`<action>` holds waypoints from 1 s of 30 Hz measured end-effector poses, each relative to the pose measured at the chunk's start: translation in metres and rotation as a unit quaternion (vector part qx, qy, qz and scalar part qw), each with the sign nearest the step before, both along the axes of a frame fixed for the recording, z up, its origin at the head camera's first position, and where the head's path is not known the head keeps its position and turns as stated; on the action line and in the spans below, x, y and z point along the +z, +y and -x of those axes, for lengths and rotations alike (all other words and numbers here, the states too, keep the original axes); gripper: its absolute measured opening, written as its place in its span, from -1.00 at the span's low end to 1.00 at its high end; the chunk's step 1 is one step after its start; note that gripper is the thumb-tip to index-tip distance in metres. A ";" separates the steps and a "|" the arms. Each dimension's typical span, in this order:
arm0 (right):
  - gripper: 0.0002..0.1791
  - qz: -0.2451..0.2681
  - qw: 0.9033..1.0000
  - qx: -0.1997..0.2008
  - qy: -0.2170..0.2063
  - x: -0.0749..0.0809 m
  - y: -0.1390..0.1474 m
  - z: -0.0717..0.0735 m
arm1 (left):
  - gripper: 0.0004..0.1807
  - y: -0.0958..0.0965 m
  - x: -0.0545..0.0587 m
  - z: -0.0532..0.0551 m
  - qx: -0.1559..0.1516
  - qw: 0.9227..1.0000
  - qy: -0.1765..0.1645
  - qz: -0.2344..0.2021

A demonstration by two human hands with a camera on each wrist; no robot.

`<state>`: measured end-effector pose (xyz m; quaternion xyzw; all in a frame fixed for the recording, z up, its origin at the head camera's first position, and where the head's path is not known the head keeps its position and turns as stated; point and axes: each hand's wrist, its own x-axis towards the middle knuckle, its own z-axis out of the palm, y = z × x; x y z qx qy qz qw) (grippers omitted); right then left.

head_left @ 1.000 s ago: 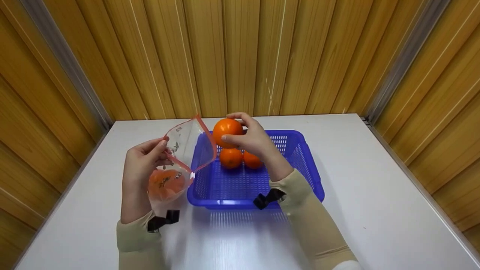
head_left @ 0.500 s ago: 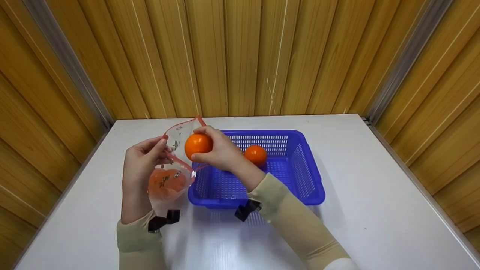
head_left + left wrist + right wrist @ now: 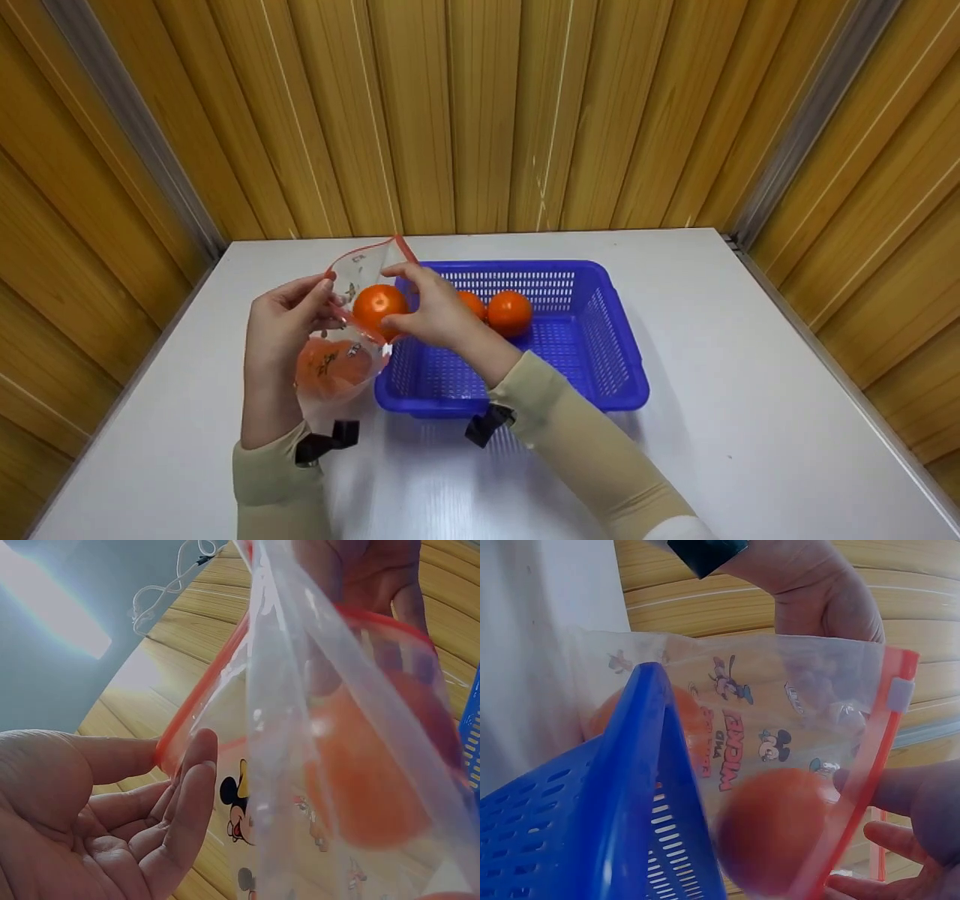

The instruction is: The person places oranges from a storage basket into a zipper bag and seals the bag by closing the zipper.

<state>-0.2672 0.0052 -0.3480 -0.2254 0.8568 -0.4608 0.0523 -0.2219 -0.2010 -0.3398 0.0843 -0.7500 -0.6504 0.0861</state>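
Observation:
My left hand (image 3: 289, 322) pinches the red rim of a clear zip bag (image 3: 765, 709) with cartoon prints, holding its mouth apart. Inside the bag, just below the rim, is an orange (image 3: 769, 832); it also shows as an orange blur in the left wrist view. More orange fruit (image 3: 334, 367) shows through the bag's lower part. My right hand (image 3: 442, 311) is at the bag's mouth, fingers and thumb spread apart, with the orange beyond their tips. Two more oranges (image 3: 510, 313) sit in the blue basket (image 3: 442, 407) beneath my right forearm.
The basket stands on a white table (image 3: 750, 375), directly right of the bag. Wood-patterned panels (image 3: 480, 112) enclose the back and sides. A white cable (image 3: 176, 585) appears at the top of the left wrist view.
My right hand has carried the orange left from over the basket to the bag's mouth and let go of it; the orange has dropped lower. My left hand has stayed put.

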 end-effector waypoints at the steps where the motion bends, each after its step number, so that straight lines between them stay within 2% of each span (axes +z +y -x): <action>1: -0.30 0.002 1.000 -0.001 0.001 0.000 0.001 0.000 | -0.52 0.000 0.000 0.000 0.002 1.000 -0.002 0.001; 10: -0.33 0.013 1.000 -0.009 0.021 0.004 0.009 -0.003 | -0.54 0.001 -0.001 0.000 0.007 1.000 0.001 0.012; 18: -0.36 0.033 0.999 0.002 0.041 0.007 0.018 -0.001 | -0.53 0.001 -0.001 0.001 0.003 1.000 0.005 0.012; 30: -0.38 0.021 0.998 -0.014 0.050 0.016 0.035 0.006 | -0.52 0.000 -0.001 0.002 -0.001 1.000 -0.008 0.017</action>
